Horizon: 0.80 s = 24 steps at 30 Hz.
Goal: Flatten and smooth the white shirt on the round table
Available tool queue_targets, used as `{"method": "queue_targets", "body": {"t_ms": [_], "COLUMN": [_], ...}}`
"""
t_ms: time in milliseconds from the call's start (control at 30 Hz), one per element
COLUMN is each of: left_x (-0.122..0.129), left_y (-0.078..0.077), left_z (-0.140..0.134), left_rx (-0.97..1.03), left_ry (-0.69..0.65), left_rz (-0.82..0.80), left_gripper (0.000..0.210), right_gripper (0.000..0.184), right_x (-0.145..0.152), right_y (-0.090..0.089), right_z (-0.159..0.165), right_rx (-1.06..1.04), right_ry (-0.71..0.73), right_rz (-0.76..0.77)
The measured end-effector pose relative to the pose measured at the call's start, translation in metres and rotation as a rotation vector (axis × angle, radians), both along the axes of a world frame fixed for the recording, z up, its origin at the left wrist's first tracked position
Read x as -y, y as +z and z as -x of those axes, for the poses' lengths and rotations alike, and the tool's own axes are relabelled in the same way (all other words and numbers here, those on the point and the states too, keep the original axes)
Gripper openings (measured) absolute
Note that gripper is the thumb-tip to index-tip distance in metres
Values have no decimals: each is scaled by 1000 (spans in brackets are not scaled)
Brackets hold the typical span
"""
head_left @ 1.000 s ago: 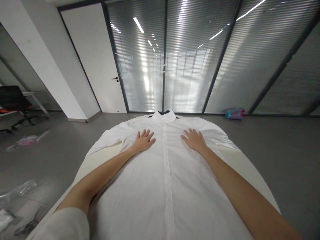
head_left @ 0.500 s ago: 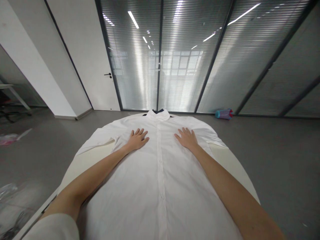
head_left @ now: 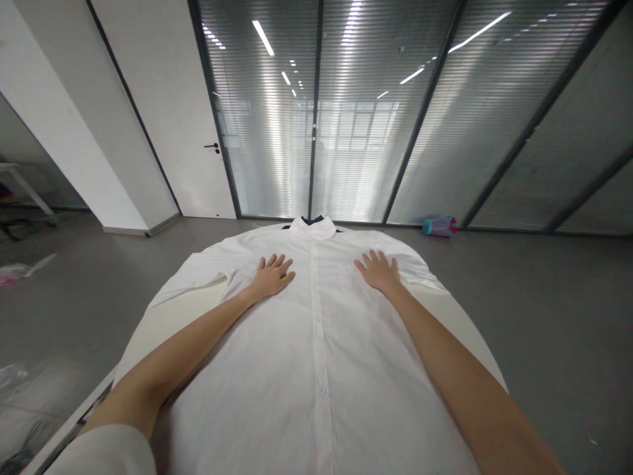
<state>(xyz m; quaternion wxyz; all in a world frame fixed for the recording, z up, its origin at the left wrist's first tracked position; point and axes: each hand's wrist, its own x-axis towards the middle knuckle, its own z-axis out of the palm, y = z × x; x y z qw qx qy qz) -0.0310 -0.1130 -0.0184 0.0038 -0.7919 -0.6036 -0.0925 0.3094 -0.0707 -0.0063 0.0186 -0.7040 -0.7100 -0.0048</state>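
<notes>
A white button-up shirt (head_left: 277, 356) lies spread front side up over a pale rounded table (head_left: 188, 309), its collar at the far end. Its button placket runs down the middle, and dark fabric shows inside the collar. On the left half of the chest, my left hand (head_left: 273, 276) rests flat with fingers spread. My right hand (head_left: 380, 272) lies flat on the other half of the chest, near the sleeve, fingers also apart. Neither hand grips the cloth. The shirt's lower part runs out of the picture at the bottom.
Beyond the table stands a glass partition with blinds (head_left: 356, 158) and a white door (head_left: 198, 119). A blue and purple bundle (head_left: 439, 227) lies on the floor at its foot. Clear plastic (head_left: 14, 376) and a pink item (head_left: 14, 273) lie on the floor at left.
My right hand has slid a little to the right across the shirt's chest, toward the sleeve. My left hand has stayed in place.
</notes>
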Motion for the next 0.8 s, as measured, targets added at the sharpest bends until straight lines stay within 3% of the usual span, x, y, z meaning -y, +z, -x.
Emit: {"method": "queue_targets", "body": {"t_ms": [167, 333, 467, 600, 700, 800], "left_x": [1, 0, 1, 1, 2, 2], "left_y": [0, -1, 0, 0, -1, 2], "left_z": [0, 1, 0, 0, 2, 2], "left_rx": [2, 2, 2, -2, 4, 5], "left_ry": [-7, -13, -14, -11, -19, -26], "left_rz": [-7, -29, -32, -30, -36, -44], "left_gripper": [57, 57, 57, 57, 56, 54], "right_gripper": [73, 72, 76, 75, 70, 67], "right_x": [-1, 5, 19, 32, 24, 8], "right_y": [-2, 7, 14, 5, 0, 4], "right_z": [-9, 8, 48, 74, 56, 21], "right_rx": [14, 11, -122, -94, -27, -46], "right_ry": [-18, 4, 270, 468, 412, 262], "right_rz": [-21, -90, -56, 70, 44, -59]}}
